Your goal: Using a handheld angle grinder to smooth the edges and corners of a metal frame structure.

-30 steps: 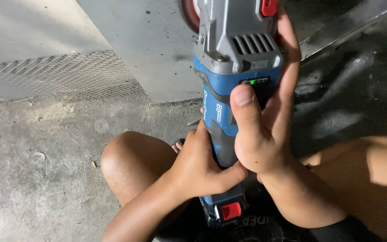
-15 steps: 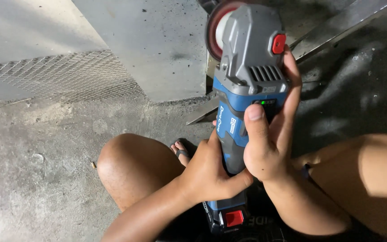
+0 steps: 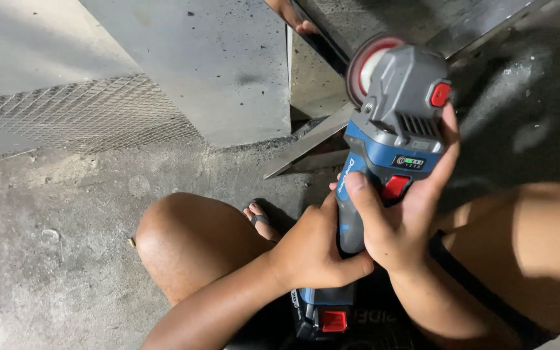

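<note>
Both hands [image 3: 358, 240] around blue-grey angle grinder [image 3: 384, 149], seemingly firm.

The left hand [image 3: 315, 249] covers the lower grip of the grinder [image 3: 384, 162], and the right hand [image 3: 400, 223] hides its far side. The battery [image 3: 322, 317] is cut off by the bottom edge. Most of the disc [image 3: 363, 65] lies behind the grey head. Another person's fingers [image 3: 296, 18] are cropped by the top edge. The foot [image 3: 260, 217] shows only toes.
</note>
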